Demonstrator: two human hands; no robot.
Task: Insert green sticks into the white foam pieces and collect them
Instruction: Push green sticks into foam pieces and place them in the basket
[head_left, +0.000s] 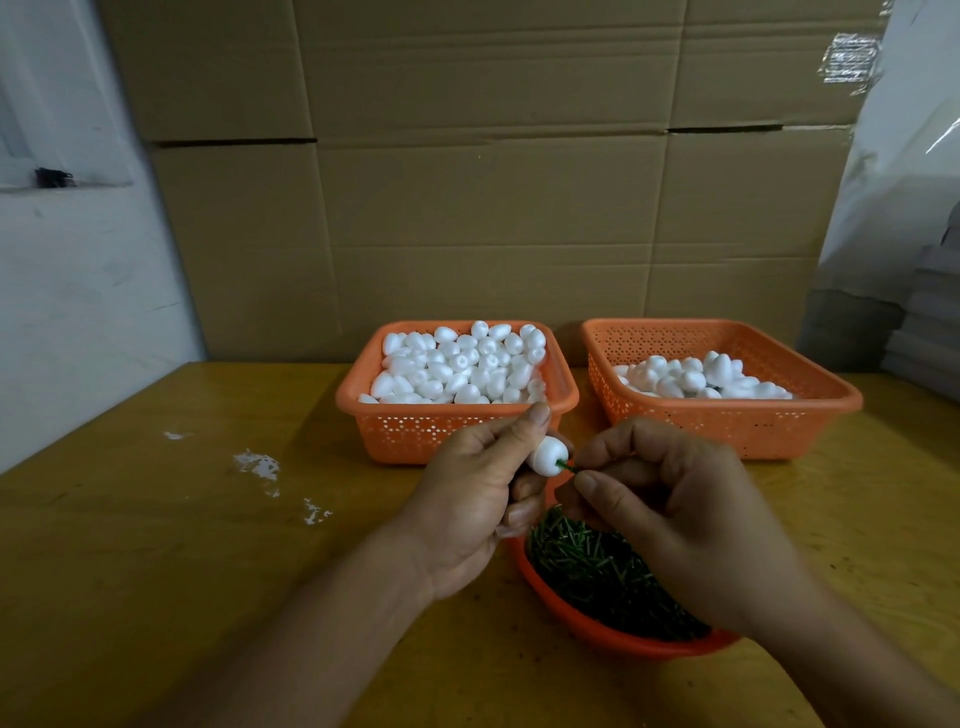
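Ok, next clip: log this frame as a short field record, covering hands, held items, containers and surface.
left hand: holds a white foam piece
right hand: pinches a green stick, tip at the foam piece
left basket: orange, heaped with foam pieces
right basket: orange, partly filled with foam pieces
bowl: orange, holds green sticks, under the hands
table: wooden, white crumbs on its left

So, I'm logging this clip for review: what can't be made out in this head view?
- How deep the green stick sits in the foam piece: the right hand's fingertips cover most of it.
- Whether the foam in the right basket already carries sticks: too small.
- The far side of the bowl of sticks: hidden under both hands; the left hand covers its rim.
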